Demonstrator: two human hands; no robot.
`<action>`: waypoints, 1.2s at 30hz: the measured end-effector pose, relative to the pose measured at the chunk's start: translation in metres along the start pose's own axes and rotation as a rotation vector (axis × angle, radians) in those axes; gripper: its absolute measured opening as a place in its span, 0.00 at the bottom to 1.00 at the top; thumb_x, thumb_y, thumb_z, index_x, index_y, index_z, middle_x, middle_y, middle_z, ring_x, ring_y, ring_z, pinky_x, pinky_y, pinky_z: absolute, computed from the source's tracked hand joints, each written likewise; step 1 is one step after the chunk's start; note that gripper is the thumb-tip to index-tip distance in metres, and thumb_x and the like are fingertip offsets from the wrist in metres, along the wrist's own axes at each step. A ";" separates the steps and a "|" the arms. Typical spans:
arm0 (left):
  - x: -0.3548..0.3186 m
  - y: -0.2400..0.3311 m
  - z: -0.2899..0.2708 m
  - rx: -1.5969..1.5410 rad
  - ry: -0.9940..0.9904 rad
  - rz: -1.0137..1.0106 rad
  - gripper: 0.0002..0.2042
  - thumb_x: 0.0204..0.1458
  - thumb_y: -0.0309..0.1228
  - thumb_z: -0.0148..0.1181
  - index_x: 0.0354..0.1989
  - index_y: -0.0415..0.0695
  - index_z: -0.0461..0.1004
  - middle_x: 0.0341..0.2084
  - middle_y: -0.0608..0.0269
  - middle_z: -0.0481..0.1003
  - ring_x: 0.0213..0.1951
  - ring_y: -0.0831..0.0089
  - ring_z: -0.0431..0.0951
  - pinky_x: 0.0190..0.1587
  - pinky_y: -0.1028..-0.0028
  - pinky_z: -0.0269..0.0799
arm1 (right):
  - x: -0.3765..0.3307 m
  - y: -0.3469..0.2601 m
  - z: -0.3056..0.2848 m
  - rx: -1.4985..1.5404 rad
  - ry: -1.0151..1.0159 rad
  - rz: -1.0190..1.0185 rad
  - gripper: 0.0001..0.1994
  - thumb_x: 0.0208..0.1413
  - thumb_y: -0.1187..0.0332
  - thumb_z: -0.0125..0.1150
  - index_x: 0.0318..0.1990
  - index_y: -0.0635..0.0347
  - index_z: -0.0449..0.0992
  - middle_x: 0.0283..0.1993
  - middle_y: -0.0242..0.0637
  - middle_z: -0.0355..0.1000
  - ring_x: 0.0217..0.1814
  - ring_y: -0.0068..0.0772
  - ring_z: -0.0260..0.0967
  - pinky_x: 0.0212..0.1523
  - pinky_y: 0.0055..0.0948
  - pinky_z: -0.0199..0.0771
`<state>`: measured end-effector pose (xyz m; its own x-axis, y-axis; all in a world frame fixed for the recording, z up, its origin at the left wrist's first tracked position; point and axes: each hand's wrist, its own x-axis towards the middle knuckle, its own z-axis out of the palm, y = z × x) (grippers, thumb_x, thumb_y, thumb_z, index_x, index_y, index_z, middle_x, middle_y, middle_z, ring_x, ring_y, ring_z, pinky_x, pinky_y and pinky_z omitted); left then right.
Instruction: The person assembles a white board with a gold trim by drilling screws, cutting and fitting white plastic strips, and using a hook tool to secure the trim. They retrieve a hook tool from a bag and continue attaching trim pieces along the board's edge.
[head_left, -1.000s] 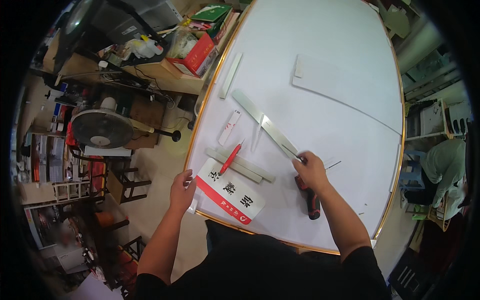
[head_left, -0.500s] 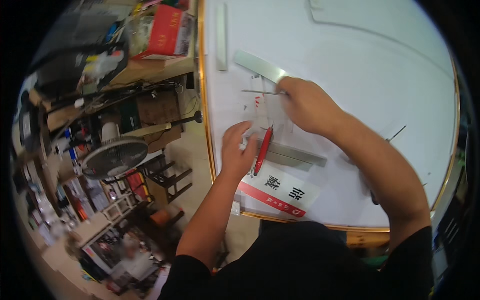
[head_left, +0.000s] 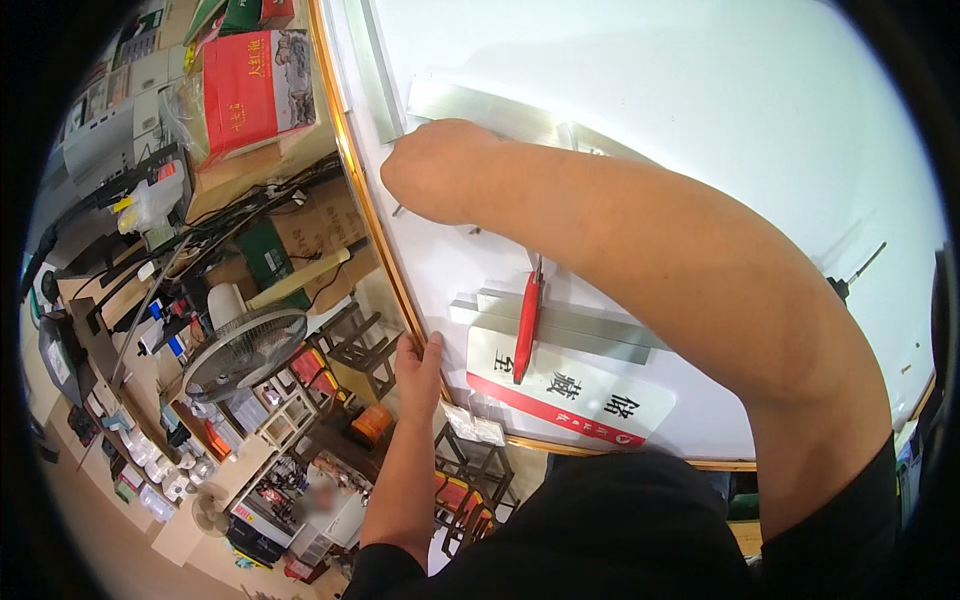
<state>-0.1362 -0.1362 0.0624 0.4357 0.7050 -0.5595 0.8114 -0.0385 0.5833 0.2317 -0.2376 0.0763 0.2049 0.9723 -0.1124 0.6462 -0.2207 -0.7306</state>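
Observation:
My right hand (head_left: pixel 432 172) is closed in a fist over the left part of the white tabletop (head_left: pixel 750 130), just below a flat silver metal bar (head_left: pixel 465 103). A thin tool tip pokes out beneath it; the fingers are mostly hidden. My left hand (head_left: pixel 420 368) is at the table's gold-trimmed left edge, thumb and a finger apart, with nothing seen in it. Between my arms a red-handled pocket knife (head_left: pixel 527 325) lies across silver metal strips (head_left: pixel 600 335) and a white-and-red sign (head_left: pixel 590 400) with dark characters.
Another metal strip (head_left: pixel 372 75) lies along the far left edge. A black-handled screwdriver (head_left: pixel 852 274) is beyond my right forearm. Left of the table stand a fan (head_left: pixel 245 350), a red box (head_left: pixel 240 95) on a shelf, and dark stools (head_left: pixel 365 345).
My right hand has moved left, toward the table edge, with its thin metal tool now mostly hidden. My left hand has left the strips and dropped to the edge. The view has shifted.

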 end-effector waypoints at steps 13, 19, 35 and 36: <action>0.057 0.051 0.005 0.007 0.054 0.149 0.23 0.65 0.35 0.63 0.63 0.35 0.68 0.48 0.63 0.76 0.48 0.79 0.74 0.53 0.77 0.70 | 0.024 0.016 -0.003 -0.040 0.277 0.187 0.11 0.59 0.75 0.55 0.47 0.65 0.79 0.51 0.51 0.76 0.53 0.53 0.79 0.50 0.45 0.82; 0.076 0.078 0.010 0.040 0.013 0.152 0.20 0.64 0.33 0.64 0.60 0.37 0.71 0.43 0.68 0.76 0.44 0.81 0.74 0.50 0.78 0.70 | 0.018 0.017 0.001 -0.036 0.153 0.120 0.09 0.54 0.76 0.59 0.43 0.66 0.80 0.49 0.50 0.76 0.49 0.53 0.78 0.49 0.46 0.81; 0.085 0.068 0.010 -0.368 -0.127 0.028 0.12 0.63 0.31 0.66 0.52 0.41 0.78 0.38 0.73 0.78 0.40 0.83 0.73 0.47 0.79 0.69 | 0.044 0.016 0.020 -0.060 0.247 0.069 0.11 0.54 0.77 0.59 0.45 0.63 0.81 0.48 0.47 0.75 0.50 0.50 0.79 0.48 0.45 0.81; 0.084 0.067 0.011 -0.378 -0.123 0.042 0.12 0.62 0.31 0.66 0.51 0.41 0.79 0.39 0.72 0.78 0.40 0.83 0.73 0.48 0.78 0.69 | 0.045 0.016 0.022 -0.066 0.254 0.058 0.11 0.54 0.77 0.59 0.45 0.62 0.80 0.48 0.46 0.75 0.50 0.50 0.79 0.48 0.45 0.81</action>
<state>-0.0409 -0.0874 0.0478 0.5278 0.6172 -0.5835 0.6010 0.2141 0.7701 0.2355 -0.1958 0.0449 0.4156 0.9092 0.0256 0.6726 -0.2883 -0.6816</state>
